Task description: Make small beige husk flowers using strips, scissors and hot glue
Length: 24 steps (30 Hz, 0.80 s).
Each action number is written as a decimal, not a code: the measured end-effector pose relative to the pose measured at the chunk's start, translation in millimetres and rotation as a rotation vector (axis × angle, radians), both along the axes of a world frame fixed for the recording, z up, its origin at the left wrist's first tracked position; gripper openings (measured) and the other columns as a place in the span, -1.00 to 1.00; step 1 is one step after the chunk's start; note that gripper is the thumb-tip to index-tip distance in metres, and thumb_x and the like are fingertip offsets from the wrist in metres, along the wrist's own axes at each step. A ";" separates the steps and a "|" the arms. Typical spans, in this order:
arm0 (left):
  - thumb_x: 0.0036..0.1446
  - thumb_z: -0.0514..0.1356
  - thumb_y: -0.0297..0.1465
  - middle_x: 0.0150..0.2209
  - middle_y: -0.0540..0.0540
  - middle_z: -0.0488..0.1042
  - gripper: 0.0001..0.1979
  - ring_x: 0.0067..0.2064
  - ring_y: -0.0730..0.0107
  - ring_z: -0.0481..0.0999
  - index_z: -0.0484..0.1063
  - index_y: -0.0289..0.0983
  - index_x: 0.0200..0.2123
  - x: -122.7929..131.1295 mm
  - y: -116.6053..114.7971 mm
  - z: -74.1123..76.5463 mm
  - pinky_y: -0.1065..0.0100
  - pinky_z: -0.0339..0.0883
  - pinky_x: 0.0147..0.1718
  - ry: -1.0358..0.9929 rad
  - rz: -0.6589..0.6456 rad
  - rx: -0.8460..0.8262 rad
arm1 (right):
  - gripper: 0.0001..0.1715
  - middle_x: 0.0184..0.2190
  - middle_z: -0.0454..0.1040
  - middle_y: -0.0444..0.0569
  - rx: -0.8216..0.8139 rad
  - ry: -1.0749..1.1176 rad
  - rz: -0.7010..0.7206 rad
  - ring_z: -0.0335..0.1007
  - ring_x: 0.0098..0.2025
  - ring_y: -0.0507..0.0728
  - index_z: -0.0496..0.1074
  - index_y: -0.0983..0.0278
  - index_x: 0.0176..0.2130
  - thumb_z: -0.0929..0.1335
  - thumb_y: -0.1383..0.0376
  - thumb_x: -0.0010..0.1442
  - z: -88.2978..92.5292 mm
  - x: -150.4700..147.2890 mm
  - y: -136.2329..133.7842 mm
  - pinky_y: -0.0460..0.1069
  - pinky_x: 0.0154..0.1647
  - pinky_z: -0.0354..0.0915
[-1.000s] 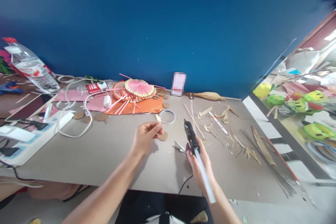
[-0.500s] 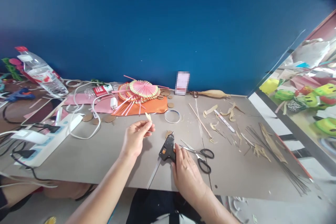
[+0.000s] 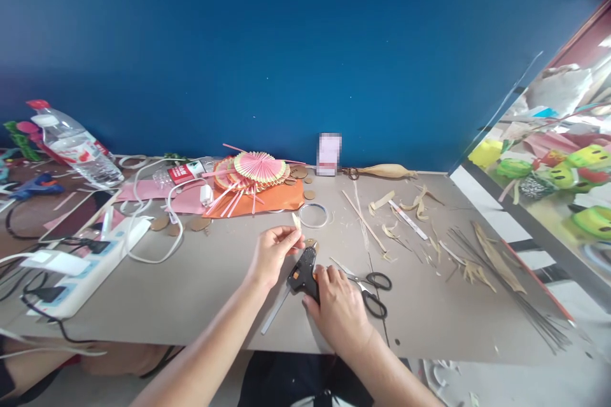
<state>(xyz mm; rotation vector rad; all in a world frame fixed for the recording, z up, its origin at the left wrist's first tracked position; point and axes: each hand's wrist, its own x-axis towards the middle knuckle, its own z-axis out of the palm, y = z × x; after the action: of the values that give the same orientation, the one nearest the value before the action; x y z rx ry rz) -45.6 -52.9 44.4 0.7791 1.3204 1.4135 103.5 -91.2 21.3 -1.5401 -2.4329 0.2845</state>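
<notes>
My left hand (image 3: 274,254) pinches a small pale piece of dried husk (image 3: 296,222) between thumb and fingertips, just above the tip of the glue gun. My right hand (image 3: 341,305) is closed around the handle of a black hot glue gun (image 3: 301,272), thumb below and fingers on top. A glue stick (image 3: 275,313) sticks out of its back end. Under the nozzle lies a small brown disc (image 3: 310,244), partly covered. Black-handled scissors (image 3: 372,289) rest open on the table, right beside my right hand.
A clear tape ring (image 3: 314,215) lies behind my hands. Pink paper fans (image 3: 260,166) sit on orange sheet material (image 3: 286,197). To the left are a power strip (image 3: 90,273) with cables and plastic bottles (image 3: 79,146). Husk scraps (image 3: 382,203) and thin wires (image 3: 515,296) spread rightward.
My left hand has moved right with the husk piece, close to the glue gun's nozzle. My right hand has closed further around the handle, its thumb now showing below.
</notes>
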 end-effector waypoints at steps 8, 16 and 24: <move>-0.16 0.28 -0.29 -0.53 -0.07 0.48 -0.77 -0.49 0.44 0.46 0.46 -0.36 -0.48 28.6 0.5 12.6 0.45 0.30 -0.46 -0.010 -0.197 0.013 | -0.72 -0.41 0.36 -0.07 -0.095 0.764 -0.050 0.31 -0.41 0.03 0.34 0.29 -0.14 0.22 0.32 0.13 30.7 23.6 31.7 -0.08 -0.38 0.28; -0.11 0.26 -0.31 -0.56 -0.03 0.47 -0.82 -0.49 0.48 0.42 0.49 -0.34 -0.48 47.0 -8.0 22.7 0.47 0.28 -0.44 -0.073 -0.253 0.070 | -0.77 -0.36 0.44 -0.03 -0.143 1.012 -0.077 0.37 -0.37 0.05 0.43 0.31 -0.24 0.24 0.32 0.12 41.5 25.2 33.1 -0.07 -0.36 0.30; -0.13 0.27 -0.32 -0.57 -0.02 0.47 -0.83 -0.51 0.48 0.41 0.49 -0.34 -0.51 57.4 -6.2 28.6 0.45 0.28 -0.44 -0.100 -0.237 0.093 | -0.77 -0.39 0.40 -0.06 0.005 1.040 -0.049 0.34 -0.40 0.03 0.46 0.25 -0.25 0.25 0.35 0.12 46.8 30.1 30.4 -0.08 -0.40 0.31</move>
<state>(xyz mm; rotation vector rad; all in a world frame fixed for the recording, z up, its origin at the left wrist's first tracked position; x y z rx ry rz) 11.8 -59.1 73.0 0.8849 1.0552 1.3129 133.6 -60.7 68.1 -1.0262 -1.5551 0.8188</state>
